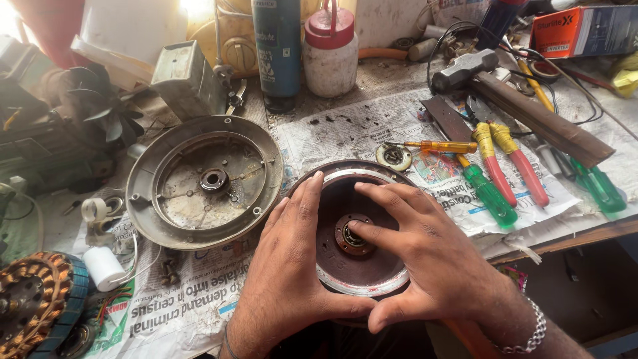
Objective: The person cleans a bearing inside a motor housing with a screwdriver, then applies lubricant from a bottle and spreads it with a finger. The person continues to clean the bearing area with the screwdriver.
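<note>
Head view: looks down on a cluttered workbench (399, 80) spread with newspaper (359, 126).
Round motor part: a dark reddish disc (362, 266) with a pale rim lies flat at the near edge of the bench, in the middle of the view, with a brass-coloured hub and bearing (352, 237) at its centre.
Left hand: the left hand (292, 279) lies palm down on the left side of the disc, fingers straight and close together, tips reaching the far rim, thumb curved along the near rim; it presses rather than grips.
Right hand: the right hand (432, 259) covers the right side, fingers spread wide and flat; one fingertip touches the hub, and the thumb meets the left thumb at the near rim. A metal bracelet (531, 336) sits on this wrist.
Grey cover: a round metal housing (199, 183) with a centre hole lies just left of the disc, open side up.
Coil: a copper-wound stator (33, 306) sits at the lower left, near a small white capacitor (106, 268).
Tools: a yellow screwdriver (438, 146), green screwdrivers (488, 193), red-handled pliers (512, 163) and a hammer (518, 106) lie to the right, well apart from the hands.
Behind: a blue can (277, 46) and a white jar with a red lid (330, 50) stand upright at the back.
</note>
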`<state>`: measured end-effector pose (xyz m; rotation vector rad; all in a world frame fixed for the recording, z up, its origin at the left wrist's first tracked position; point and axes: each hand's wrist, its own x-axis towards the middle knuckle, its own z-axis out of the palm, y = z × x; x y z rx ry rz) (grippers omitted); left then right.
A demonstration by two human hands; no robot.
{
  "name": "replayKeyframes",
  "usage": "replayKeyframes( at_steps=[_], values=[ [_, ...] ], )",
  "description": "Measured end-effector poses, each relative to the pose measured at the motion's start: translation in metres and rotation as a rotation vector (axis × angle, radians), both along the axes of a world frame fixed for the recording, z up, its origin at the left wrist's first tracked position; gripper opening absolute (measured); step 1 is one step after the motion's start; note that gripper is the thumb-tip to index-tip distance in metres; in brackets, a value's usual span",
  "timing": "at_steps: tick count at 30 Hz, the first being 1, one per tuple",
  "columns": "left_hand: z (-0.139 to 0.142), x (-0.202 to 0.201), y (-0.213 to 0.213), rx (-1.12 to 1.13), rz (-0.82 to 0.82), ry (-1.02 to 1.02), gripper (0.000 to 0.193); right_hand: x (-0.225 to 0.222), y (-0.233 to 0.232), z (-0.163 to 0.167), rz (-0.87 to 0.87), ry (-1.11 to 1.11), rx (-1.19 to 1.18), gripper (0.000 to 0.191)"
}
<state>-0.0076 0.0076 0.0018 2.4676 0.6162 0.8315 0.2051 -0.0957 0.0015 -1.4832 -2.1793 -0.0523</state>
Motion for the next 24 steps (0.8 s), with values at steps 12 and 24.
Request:
replayKeyframes(
  at_steps=[12, 24],
  values=[
    [0.001, -0.001, 0.001, -0.004, -0.01, -0.002, 0.15, 0.005, -0.001, -0.007, 0.03, 0.01, 0.041, 0.102],
    [0.003, 0.0, 0.001, -0.076, -0.013, 0.001, 0.149, 0.036, -0.005, -0.021, -0.074, 1.592, -0.277, 0.043]
  ],
)
